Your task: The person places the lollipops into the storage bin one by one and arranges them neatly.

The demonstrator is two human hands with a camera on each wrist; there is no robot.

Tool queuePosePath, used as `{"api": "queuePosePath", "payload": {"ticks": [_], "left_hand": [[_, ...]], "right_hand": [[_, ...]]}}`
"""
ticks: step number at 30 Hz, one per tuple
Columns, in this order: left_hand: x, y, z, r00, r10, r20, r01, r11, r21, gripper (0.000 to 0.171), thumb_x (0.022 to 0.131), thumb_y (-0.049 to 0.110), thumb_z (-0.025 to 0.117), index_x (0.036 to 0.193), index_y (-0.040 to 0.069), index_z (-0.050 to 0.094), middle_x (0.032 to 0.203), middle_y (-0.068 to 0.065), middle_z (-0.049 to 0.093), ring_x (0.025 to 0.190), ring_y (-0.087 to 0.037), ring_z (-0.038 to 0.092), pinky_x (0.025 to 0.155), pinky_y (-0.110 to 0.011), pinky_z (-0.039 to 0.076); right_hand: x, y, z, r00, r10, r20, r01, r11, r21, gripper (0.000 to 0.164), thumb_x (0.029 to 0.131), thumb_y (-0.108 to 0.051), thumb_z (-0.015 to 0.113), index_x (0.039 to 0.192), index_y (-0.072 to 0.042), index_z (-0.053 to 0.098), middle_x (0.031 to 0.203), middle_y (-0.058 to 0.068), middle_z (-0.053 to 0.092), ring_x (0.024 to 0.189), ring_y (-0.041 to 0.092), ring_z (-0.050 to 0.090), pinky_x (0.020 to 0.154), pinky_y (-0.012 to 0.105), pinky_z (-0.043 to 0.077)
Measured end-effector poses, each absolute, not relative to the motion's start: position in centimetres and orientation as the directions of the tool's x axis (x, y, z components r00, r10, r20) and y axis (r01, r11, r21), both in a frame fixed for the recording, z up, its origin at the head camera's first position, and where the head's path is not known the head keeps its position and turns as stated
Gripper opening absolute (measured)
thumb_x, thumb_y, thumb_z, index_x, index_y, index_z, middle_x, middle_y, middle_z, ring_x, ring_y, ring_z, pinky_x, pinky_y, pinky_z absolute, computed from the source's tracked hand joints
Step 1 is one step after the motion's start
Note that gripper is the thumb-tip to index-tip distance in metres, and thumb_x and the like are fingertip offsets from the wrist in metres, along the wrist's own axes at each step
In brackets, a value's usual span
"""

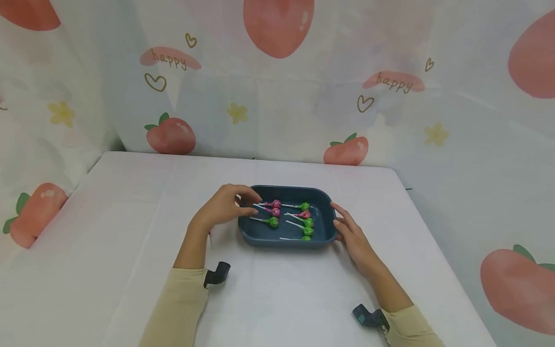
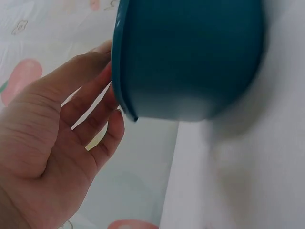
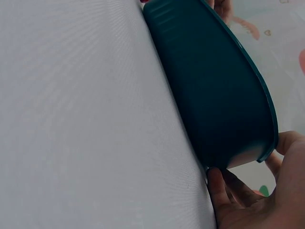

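A dark blue rectangular tray (image 1: 287, 243) stands on the white table, with several pink-wrapped and green-wrapped lollipops (image 1: 273, 222) lying in two loose columns inside. My left hand (image 1: 223, 205) reaches over the tray's left rim. Its thumb and forefinger stand apart beside the stick ends of the pink lollipops (image 1: 275, 212); no lollipop is visibly pinched. In the left wrist view the fingertips (image 2: 115, 117) disappear partly behind the rim. My right hand (image 1: 353, 241) touches the tray's right end, fingers spread against rim and outer wall. One right finger (image 3: 217, 183) meets the wall low near the table.
The white tablecloth (image 1: 130, 250) spreads around the tray. A hanging cloth printed with peaches (image 1: 171, 136) and "happy" lettering rises behind the table and at its sides. Small dark wrist devices (image 1: 218, 273) sit at both sleeve cuffs.
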State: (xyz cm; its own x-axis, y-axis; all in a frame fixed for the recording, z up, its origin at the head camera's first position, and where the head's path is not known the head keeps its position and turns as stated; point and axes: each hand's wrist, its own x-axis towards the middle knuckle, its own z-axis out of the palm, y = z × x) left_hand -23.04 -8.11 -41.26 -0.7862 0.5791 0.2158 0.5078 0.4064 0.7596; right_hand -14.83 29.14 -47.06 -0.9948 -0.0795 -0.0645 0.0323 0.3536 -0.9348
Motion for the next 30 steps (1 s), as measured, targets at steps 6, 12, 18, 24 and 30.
{"api": "queuePosePath", "payload": {"ticks": [6, 12, 18, 24, 30], "left_hand": [[-23.2, -10.1, -41.4, -0.826, 0.517, 0.225, 0.479, 0.434, 0.763, 0.029, 0.086, 0.012, 0.087, 0.113, 0.01, 0.078, 0.105, -0.001, 0.075, 0.096, -0.016, 0.064, 0.089, -0.043, 0.053], [-23.2, -11.6, -41.4, -0.856, 0.467, 0.223, 0.449, 0.455, 0.769, 0.029, 0.086, 0.012, 0.087, 0.114, 0.01, 0.078, 0.105, 0.001, 0.074, 0.096, -0.02, 0.064, 0.09, -0.046, 0.054], [-23.2, -12.9, -41.5, -0.888, 0.427, 0.17, 0.39, 0.505, 0.77, 0.028, 0.087, 0.012, 0.085, 0.115, 0.013, 0.078, 0.108, -0.005, 0.074, 0.097, -0.02, 0.063, 0.091, -0.043, 0.054], [-23.2, -14.5, -42.4, -0.912, 0.403, 0.073, 0.308, 0.557, 0.771, 0.032, 0.088, 0.015, 0.085, 0.118, 0.01, 0.077, 0.11, -0.008, 0.073, 0.099, -0.023, 0.063, 0.085, -0.042, 0.053], [-23.2, -15.8, -43.5, -0.925, 0.379, -0.022, 0.222, 0.585, 0.78, 0.032, 0.089, 0.015, 0.083, 0.119, 0.013, 0.077, 0.11, -0.005, 0.071, 0.104, -0.026, 0.062, 0.079, -0.039, 0.054]], "right_hand": [[-14.9, 29.1, -47.0, -0.995, -0.077, -0.064, 0.032, 0.361, -0.932, 0.05, 0.112, -0.041, 0.042, 0.161, -0.04, 0.033, 0.161, 0.017, 0.037, 0.137, 0.034, 0.045, 0.092, 0.019, 0.047], [-14.9, 29.2, -47.2, -0.995, -0.082, -0.06, 0.026, 0.363, -0.932, 0.051, 0.112, -0.043, 0.042, 0.162, -0.04, 0.032, 0.161, 0.016, 0.037, 0.136, 0.033, 0.045, 0.092, 0.019, 0.047], [-14.8, 29.3, -47.1, -0.995, -0.084, -0.051, 0.018, 0.352, -0.936, 0.051, 0.112, -0.04, 0.043, 0.162, -0.036, 0.033, 0.16, 0.018, 0.038, 0.135, 0.035, 0.045, 0.093, 0.02, 0.046], [-14.8, 29.3, -47.1, -0.995, -0.086, -0.05, 0.016, 0.353, -0.936, 0.051, 0.112, -0.041, 0.043, 0.162, -0.038, 0.033, 0.159, 0.018, 0.038, 0.135, 0.034, 0.045, 0.092, 0.02, 0.047], [-14.9, 29.2, -47.2, -0.995, -0.076, -0.063, 0.033, 0.352, -0.936, 0.05, 0.112, -0.041, 0.042, 0.161, -0.04, 0.033, 0.159, 0.017, 0.039, 0.132, 0.032, 0.046, 0.091, 0.021, 0.047]]}}
